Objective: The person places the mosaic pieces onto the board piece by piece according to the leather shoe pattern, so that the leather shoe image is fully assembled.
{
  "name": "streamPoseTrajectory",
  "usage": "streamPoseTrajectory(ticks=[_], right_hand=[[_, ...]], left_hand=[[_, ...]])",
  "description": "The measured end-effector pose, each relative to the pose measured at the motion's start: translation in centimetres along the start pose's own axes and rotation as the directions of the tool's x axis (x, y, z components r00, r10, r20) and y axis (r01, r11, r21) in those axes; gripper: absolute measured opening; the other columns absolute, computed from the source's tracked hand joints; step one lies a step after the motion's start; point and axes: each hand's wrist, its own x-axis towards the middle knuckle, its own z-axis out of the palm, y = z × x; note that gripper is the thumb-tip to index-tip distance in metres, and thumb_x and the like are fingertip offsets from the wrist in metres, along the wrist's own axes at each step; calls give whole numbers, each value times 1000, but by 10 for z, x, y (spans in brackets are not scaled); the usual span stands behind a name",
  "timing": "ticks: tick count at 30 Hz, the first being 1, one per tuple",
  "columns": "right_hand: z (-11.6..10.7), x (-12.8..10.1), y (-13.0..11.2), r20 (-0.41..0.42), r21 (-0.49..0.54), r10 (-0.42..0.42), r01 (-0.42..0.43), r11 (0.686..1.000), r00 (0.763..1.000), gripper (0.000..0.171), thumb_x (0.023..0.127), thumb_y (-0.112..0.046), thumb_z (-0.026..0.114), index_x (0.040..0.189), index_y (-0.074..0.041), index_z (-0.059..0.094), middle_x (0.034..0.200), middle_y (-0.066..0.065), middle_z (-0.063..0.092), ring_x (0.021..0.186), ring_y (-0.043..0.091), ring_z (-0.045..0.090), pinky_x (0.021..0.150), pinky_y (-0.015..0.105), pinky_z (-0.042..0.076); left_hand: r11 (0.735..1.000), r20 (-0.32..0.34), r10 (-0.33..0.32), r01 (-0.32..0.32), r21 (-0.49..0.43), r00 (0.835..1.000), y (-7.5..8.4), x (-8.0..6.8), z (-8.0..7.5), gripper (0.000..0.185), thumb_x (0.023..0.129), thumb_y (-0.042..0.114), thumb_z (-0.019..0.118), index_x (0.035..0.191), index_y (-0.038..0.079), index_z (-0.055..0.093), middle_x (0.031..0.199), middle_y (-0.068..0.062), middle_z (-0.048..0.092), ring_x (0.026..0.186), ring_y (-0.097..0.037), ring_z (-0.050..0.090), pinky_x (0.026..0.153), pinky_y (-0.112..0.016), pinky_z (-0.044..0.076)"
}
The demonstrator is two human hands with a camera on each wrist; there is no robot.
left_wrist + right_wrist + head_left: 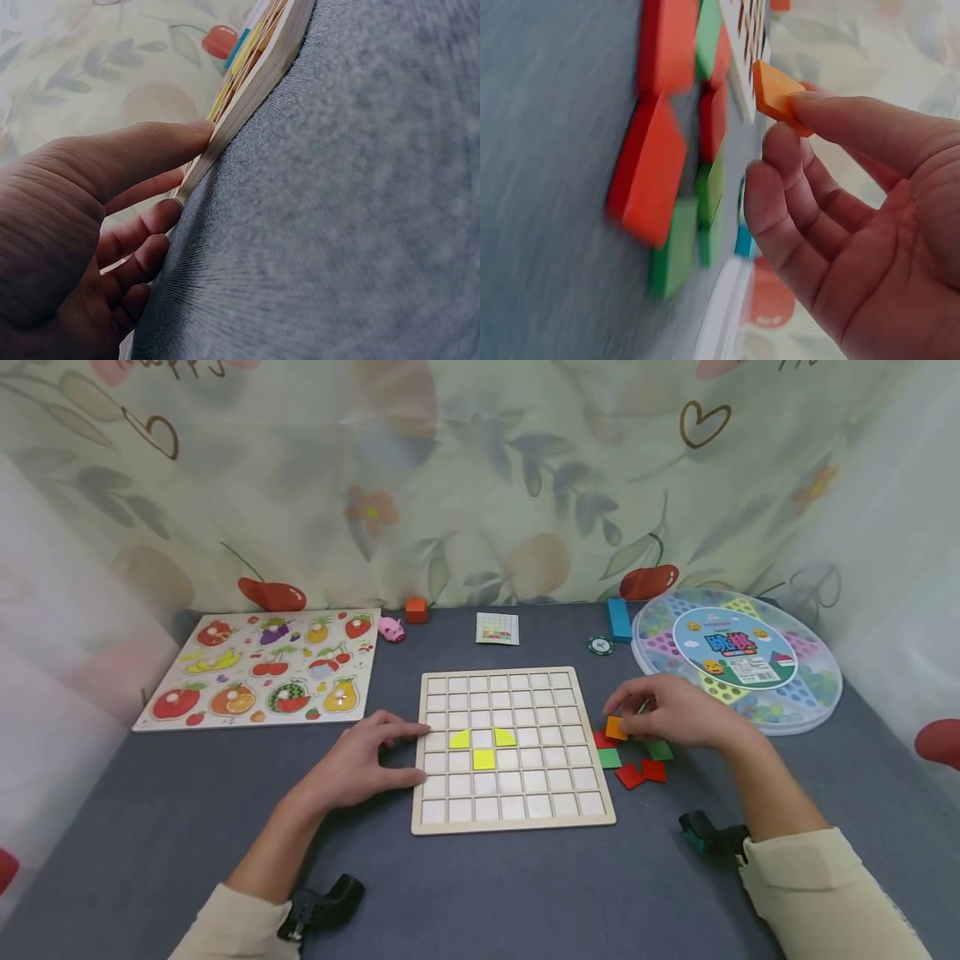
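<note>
A wooden grid board point(513, 752) lies mid-table, with yellow pieces in three of its cells: a square yellow tile point(483, 759) and two with a rounded side. My left hand point(360, 760) touches the board's left edge with thumb and forefinger spread along it; the left wrist view shows the thumb on the rim. Between thumb and fingers, my right hand point(678, 714) pinches an orange square tile point(778, 94), raised above several loose tiles. Those include red tiles point(630, 776) and green tiles point(610, 758), lying right of the board.
Behind the board lies a small pattern card point(497, 628). A fruit puzzle board point(262, 668) is at left, beside a pink pig point(392, 629) and an orange cube point(416, 610). At right are a round game box point(738, 652), a blue block point(618, 620) and a chip point(600, 646).
</note>
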Motion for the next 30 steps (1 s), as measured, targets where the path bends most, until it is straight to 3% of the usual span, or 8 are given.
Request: streamPoseTrajectory(ticks=[10,18,24,30], right_hand=[[24,26,-39,27,23,-104,103,994,994,19,98,-12,68,114,-9,75,99,7,68,89,23,59,74,35,51],[49,52,-83,118,71,-169,161,984,978,17,96,-6,63,107,-9,75,89,6,66,78,23,61,72,35,52],[69,71,-112,173,2,-226,229,973,959,15,92,-5,66,101,-11,77,85,2,67,78,17,60,70,29,48],[85,87,-125,203,-23,-258,268,963,945,17,91,-2,68,98,-12,79,85,1,68,79,15,60,71,27,48]], left_hand=[[1000,3,-8,8,12,1000,0,1,1,60,88,41,82,142,21,65,126,-7,58,110,-23,52,87,-39,42],[1000,-3,-3,3,15,1000,0,-1,-1,60,88,39,82,142,20,65,126,-8,58,110,-24,53,89,-41,43],[1000,-3,-5,5,13,1000,0,0,-2,59,87,41,82,141,21,65,125,-8,58,109,-24,55,89,-41,43],[1000,-4,-9,9,12,1000,0,1,0,59,87,41,83,140,21,66,124,-7,59,109,-24,55,89,-40,43]])
